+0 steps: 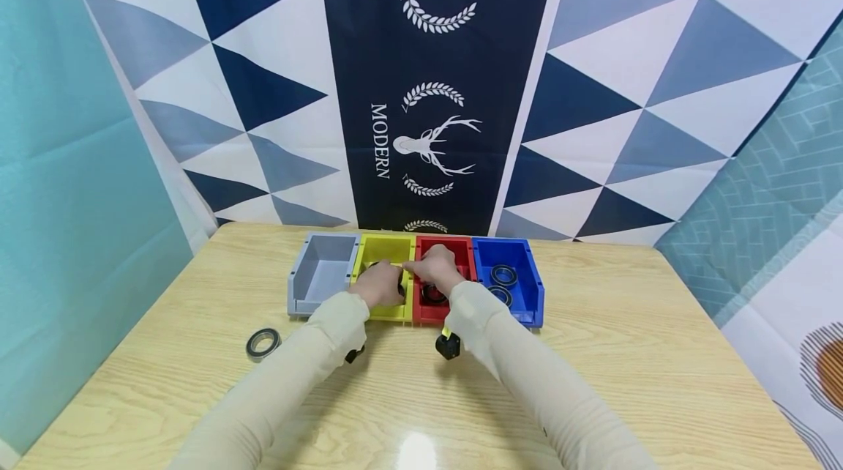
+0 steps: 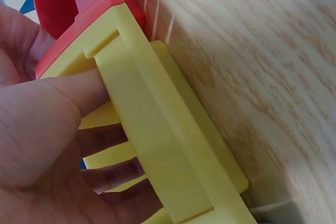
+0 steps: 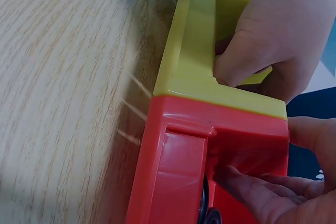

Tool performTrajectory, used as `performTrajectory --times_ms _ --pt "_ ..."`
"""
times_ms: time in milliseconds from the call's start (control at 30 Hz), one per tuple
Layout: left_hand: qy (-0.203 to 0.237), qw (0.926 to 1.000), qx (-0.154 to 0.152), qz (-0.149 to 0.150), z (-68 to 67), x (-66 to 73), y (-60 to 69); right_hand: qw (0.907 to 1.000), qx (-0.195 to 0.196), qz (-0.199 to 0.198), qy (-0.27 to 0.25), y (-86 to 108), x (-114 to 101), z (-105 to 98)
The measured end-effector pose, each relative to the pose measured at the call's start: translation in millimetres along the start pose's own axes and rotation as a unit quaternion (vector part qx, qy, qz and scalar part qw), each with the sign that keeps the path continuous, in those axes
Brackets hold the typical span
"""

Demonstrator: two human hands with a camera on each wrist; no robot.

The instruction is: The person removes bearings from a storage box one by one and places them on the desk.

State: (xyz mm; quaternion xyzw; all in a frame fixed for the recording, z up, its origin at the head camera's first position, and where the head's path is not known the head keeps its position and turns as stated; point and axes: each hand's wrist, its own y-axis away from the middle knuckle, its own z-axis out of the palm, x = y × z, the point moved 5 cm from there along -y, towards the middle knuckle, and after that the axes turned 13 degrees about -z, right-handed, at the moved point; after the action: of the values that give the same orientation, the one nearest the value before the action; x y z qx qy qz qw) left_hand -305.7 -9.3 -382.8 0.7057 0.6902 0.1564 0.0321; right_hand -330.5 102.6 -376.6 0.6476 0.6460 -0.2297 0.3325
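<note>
My left hand (image 1: 380,285) reaches down into the yellow bin (image 1: 388,244), its fingers and thumb behind the front wall in the left wrist view. A dark round part shows beside that hand in the head view; whether the fingers hold it is hidden. Over the red bin (image 1: 466,254), my right hand (image 1: 437,269) has its fingers spread, one stretched toward the wall shared with the yellow bin. In the right wrist view its fingers (image 3: 247,190) extend into the red bin with nothing seen between them. Black ring bearings (image 1: 432,297) lie in the red bin below it.
At the row's left end stands a grey bin (image 1: 323,283). The blue bin (image 1: 527,294) at the right end contains two ring bearings (image 1: 495,276). Another bearing (image 1: 253,345) lies on the wooden table (image 1: 593,367), front left of the bins. A patterned cloth (image 1: 421,60) hangs behind.
</note>
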Motion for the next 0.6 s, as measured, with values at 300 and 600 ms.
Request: performTrajectory --times_ms 300,600 --pt "0.004 1.0000 0.005 -0.006 -0.5 7.7 -0.4 0.9999 0.007 -0.010 -0.002 1.0 0.8 -1.3" --pt "0.044 0.9989 0.014 -0.006 3.2 4.4 -1.5 0.9999 0.008 -0.011 -0.010 1.2 1.5 -0.7"
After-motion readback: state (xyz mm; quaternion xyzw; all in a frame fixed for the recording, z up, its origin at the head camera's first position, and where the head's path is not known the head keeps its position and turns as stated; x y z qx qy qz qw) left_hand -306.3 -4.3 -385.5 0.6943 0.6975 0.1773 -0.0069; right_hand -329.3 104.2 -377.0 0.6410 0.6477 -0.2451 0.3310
